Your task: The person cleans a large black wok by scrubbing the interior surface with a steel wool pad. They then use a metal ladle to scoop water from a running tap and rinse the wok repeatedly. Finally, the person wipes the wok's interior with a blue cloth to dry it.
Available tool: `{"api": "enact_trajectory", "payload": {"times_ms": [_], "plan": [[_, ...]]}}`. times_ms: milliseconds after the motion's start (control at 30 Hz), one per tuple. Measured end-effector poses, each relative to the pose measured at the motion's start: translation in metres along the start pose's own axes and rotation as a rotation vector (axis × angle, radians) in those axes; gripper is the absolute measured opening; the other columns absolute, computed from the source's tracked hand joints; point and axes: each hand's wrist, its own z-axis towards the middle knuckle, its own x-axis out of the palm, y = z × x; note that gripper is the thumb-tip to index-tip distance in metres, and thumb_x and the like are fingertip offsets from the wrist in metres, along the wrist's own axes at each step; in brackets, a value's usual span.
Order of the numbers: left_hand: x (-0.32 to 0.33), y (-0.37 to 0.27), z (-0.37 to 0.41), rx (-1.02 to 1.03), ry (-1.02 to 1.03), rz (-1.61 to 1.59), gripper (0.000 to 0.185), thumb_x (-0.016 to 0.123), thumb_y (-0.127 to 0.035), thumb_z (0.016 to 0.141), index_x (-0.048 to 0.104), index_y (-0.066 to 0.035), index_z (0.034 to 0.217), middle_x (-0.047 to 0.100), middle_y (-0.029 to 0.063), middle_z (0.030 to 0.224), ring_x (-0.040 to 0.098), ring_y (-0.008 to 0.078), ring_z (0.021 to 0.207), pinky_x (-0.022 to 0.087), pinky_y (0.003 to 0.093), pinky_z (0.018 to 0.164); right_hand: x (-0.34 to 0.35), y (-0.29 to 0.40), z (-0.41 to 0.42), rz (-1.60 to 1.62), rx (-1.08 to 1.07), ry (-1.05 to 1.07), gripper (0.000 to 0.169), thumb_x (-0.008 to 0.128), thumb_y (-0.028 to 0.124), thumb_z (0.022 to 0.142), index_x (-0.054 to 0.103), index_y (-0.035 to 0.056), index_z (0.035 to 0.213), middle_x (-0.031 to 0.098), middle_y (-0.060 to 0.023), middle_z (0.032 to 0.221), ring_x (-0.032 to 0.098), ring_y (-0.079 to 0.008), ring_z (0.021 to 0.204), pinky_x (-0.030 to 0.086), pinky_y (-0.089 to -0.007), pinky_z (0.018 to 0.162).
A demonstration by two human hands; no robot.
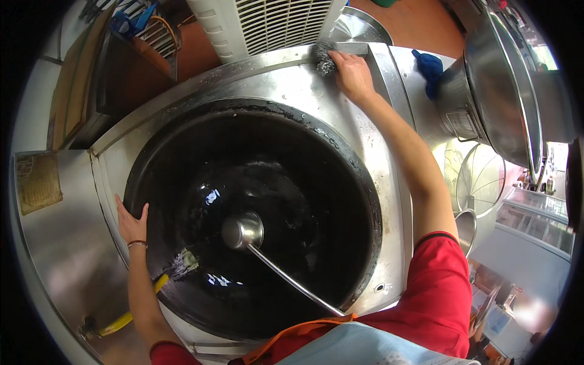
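My right hand (pixel 353 73) is closed on a grey steel-wool scourer (pixel 324 57) at the far rim of the stainless-steel stove top (pixel 292 84). My left hand (pixel 132 223) rests with spread fingers at the left edge of a large black wok (pixel 337 196). Inside the wok lies a metal ladle (pixel 242 231), its long handle running towards my body. Below my left hand, a yellow hose (pixel 119 322) passes behind the forearm, and water (pixel 182 264) splashes near its end in the wok.
A blue cloth (pixel 429 72) lies at the right, beside a perforated metal strainer (pixel 456 100) and a big steel bowl (pixel 502 91). A white slatted crate (pixel 283 25) stands beyond the far rim. Cardboard (pixel 68 91) leans at the upper left. A round wire skimmer (pixel 481 175) is at right.
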Motion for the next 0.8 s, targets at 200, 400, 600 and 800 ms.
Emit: {"api": "enact_trajectory", "payload": {"times_ms": [200,400,600,800], "plan": [[0.004,-0.001,0.002,0.009,0.014,-0.033,0.091,0.071,-0.049,0.084,0.028,-0.007,0.151,0.056,0.0228,0.128,0.057,0.0413,0.113,0.049,0.0459,0.093,0.005,-0.03,0.008,-0.343,0.3,-0.021,0.014,0.053,0.012,0.085,0.061,0.0116,0.096,0.065,-0.0084,0.099,0.06,-0.0302,0.099,0.043,-0.0473,0.081],[-0.003,-0.004,0.003,0.008,0.032,-0.043,0.088,0.07,-0.049,0.085,0.029,-0.006,0.15,0.057,0.0232,0.123,0.057,0.0414,0.111,0.048,0.0458,0.093,0.036,0.077,0.076,-0.017,-0.107,0.115,0.016,0.056,0.012,0.084,0.062,0.01,0.098,0.065,-0.0118,0.094,0.062,-0.0298,0.094,0.051,-0.0454,0.08],[0.004,0.007,-0.003,0.034,0.008,0.002,0.086,0.07,-0.049,0.085,0.031,-0.005,0.149,0.058,0.0224,0.123,0.057,0.0408,0.111,0.049,0.0458,0.092,0.022,0.206,0.138,0.215,-0.208,0.439,0.024,0.052,0.012,0.087,0.069,0.0089,0.104,0.071,-0.0154,0.105,0.068,-0.0336,0.099,0.055,-0.0451,0.083],[-0.002,0.006,0.0,0.051,0.002,-0.032,0.084,0.069,-0.049,0.085,0.033,-0.004,0.147,0.058,0.0217,0.121,0.057,0.0398,0.11,0.049,0.0453,0.092,0.006,0.063,0.078,-0.202,0.01,0.395,0.016,0.053,0.016,0.089,0.067,0.0113,0.094,0.07,-0.0117,0.089,0.07,-0.0284,0.087,0.055,-0.0451,0.071]]}}
